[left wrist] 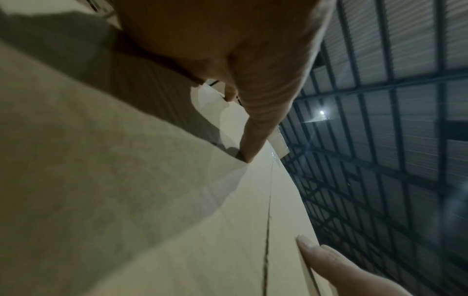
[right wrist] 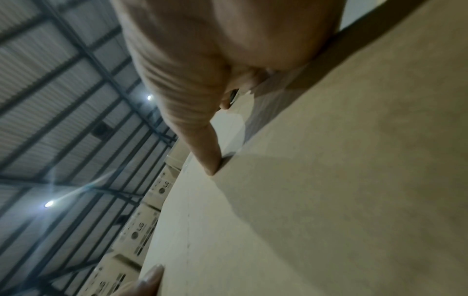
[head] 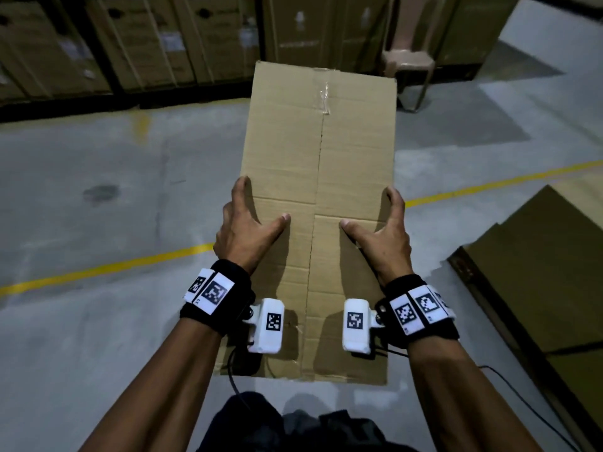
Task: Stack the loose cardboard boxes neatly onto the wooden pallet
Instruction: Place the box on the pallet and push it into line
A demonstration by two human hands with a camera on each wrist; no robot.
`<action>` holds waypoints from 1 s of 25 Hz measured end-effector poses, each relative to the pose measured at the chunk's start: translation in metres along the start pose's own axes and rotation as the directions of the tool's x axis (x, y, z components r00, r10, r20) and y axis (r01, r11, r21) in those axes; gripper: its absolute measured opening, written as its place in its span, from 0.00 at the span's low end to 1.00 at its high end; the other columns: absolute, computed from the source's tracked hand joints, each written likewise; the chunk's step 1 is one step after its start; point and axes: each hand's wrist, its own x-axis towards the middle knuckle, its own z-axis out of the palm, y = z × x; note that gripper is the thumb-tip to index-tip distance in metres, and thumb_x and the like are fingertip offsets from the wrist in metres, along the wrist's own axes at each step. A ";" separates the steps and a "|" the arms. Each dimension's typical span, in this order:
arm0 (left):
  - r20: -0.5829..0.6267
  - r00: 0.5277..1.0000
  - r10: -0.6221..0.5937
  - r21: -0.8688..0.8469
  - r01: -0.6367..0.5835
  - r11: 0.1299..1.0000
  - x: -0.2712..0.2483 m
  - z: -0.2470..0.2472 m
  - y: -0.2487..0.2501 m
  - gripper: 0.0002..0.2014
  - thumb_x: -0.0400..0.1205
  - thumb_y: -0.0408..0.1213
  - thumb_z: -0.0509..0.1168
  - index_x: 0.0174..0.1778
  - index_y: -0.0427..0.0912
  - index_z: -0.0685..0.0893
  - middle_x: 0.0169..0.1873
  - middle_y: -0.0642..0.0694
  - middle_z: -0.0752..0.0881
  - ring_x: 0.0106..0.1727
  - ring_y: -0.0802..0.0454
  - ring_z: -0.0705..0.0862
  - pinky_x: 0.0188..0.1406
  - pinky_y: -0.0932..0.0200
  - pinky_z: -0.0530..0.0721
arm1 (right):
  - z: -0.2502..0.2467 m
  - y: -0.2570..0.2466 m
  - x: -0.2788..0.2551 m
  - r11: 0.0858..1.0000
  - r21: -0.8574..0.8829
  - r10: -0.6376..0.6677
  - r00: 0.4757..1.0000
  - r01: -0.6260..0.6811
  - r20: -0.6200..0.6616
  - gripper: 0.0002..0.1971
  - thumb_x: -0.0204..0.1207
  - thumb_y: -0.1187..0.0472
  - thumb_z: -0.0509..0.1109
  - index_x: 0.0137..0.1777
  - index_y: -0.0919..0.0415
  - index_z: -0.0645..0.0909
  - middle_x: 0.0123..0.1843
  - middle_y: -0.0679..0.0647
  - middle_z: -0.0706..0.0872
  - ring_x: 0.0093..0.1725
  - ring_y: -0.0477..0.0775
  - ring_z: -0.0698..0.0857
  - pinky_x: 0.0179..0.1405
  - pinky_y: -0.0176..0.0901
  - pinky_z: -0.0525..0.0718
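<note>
I hold a long brown cardboard box point(head: 321, 151) flat in front of me, above the grey floor, its taped seam running away from me. My left hand point(head: 251, 220) grips its left edge, thumb lying on top and fingers curled over the side. My right hand point(head: 386, 225) grips the right edge the same way. The left wrist view shows the box top point(left wrist: 177, 200) with my left thumb point(left wrist: 255, 130) pressed on it. The right wrist view shows the box top point(right wrist: 329, 200) under my right thumb point(right wrist: 202, 144). At the right, low down, brown cardboard point(head: 548, 262) lies on a dark-edged base point(head: 470, 272).
Tall stacked cartons point(head: 130, 44) line the back. A plastic chair point(head: 411, 63) stands behind the box's far right corner. A yellow line point(head: 98, 269) crosses the concrete floor. A black cable point(head: 522, 402) hangs from my right wrist.
</note>
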 end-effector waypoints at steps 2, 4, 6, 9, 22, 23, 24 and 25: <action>0.057 0.997 0.045 -0.004 -0.045 0.999 0.040 0.033 0.028 0.45 0.74 0.58 0.73 0.82 0.68 0.52 0.81 0.48 0.67 0.74 0.34 0.74 0.71 0.43 0.70 | -0.013 0.003 0.042 1.000 0.011 0.017 0.997 -0.016 -0.078 0.48 0.69 0.44 0.81 0.83 0.34 0.54 0.81 0.47 0.73 0.74 0.58 0.77 0.74 0.54 0.74; 0.108 0.989 0.099 -0.020 -0.098 0.995 0.081 0.068 0.046 0.44 0.74 0.59 0.73 0.82 0.69 0.53 0.80 0.48 0.68 0.74 0.35 0.75 0.71 0.43 0.70 | -0.020 0.010 0.084 0.999 0.008 0.034 0.990 -0.033 -0.140 0.48 0.70 0.44 0.81 0.84 0.35 0.54 0.82 0.47 0.72 0.75 0.58 0.76 0.74 0.54 0.74; 0.169 0.974 0.151 -0.046 -0.145 0.988 0.128 0.105 0.066 0.44 0.74 0.59 0.73 0.81 0.69 0.54 0.80 0.48 0.69 0.74 0.35 0.75 0.71 0.42 0.70 | -0.023 0.018 0.130 0.998 0.006 0.065 0.974 -0.065 -0.216 0.49 0.68 0.41 0.81 0.83 0.33 0.54 0.82 0.47 0.73 0.75 0.59 0.77 0.74 0.57 0.75; 0.248 0.943 0.223 -0.079 -0.210 0.975 0.207 0.160 0.100 0.44 0.73 0.60 0.73 0.80 0.69 0.54 0.79 0.48 0.70 0.73 0.35 0.75 0.71 0.43 0.71 | -0.024 0.020 0.207 0.995 0.029 0.099 0.942 -0.095 -0.321 0.50 0.63 0.37 0.81 0.80 0.29 0.53 0.81 0.48 0.74 0.74 0.59 0.78 0.73 0.61 0.78; 0.626 0.608 0.489 -0.184 -0.493 0.850 0.415 0.406 0.339 0.43 0.69 0.61 0.72 0.77 0.70 0.56 0.75 0.47 0.75 0.68 0.32 0.78 0.70 0.39 0.76 | -0.128 0.034 0.457 0.943 0.219 0.330 0.609 -0.252 -0.721 0.51 0.69 0.45 0.83 0.86 0.36 0.53 0.86 0.46 0.66 0.81 0.59 0.71 0.79 0.63 0.71; 0.642 0.575 0.508 -0.198 -0.515 0.834 0.422 0.431 0.353 0.43 0.68 0.62 0.72 0.77 0.70 0.56 0.76 0.47 0.75 0.69 0.33 0.78 0.70 0.39 0.76 | -0.140 0.042 0.474 0.939 0.230 0.340 0.592 -0.254 -0.731 0.51 0.70 0.45 0.82 0.86 0.36 0.53 0.87 0.46 0.65 0.81 0.59 0.70 0.79 0.63 0.71; 0.657 0.536 0.530 -0.219 -0.538 0.814 0.429 0.463 0.373 0.44 0.68 0.62 0.72 0.77 0.69 0.56 0.76 0.48 0.75 0.70 0.33 0.78 0.70 0.39 0.76 | -0.156 0.054 0.495 0.935 0.249 0.351 0.566 -0.251 -0.746 0.51 0.70 0.45 0.82 0.86 0.37 0.52 0.87 0.46 0.63 0.81 0.60 0.70 0.79 0.62 0.71; 0.672 0.503 0.544 -0.230 -0.556 0.799 0.436 0.487 0.388 0.44 0.67 0.62 0.72 0.77 0.69 0.56 0.77 0.49 0.74 0.70 0.34 0.78 0.70 0.39 0.76 | -0.167 0.063 0.511 0.932 0.261 0.360 0.543 -0.253 -0.759 0.51 0.70 0.45 0.82 0.86 0.36 0.52 0.88 0.46 0.63 0.81 0.60 0.69 0.78 0.62 0.72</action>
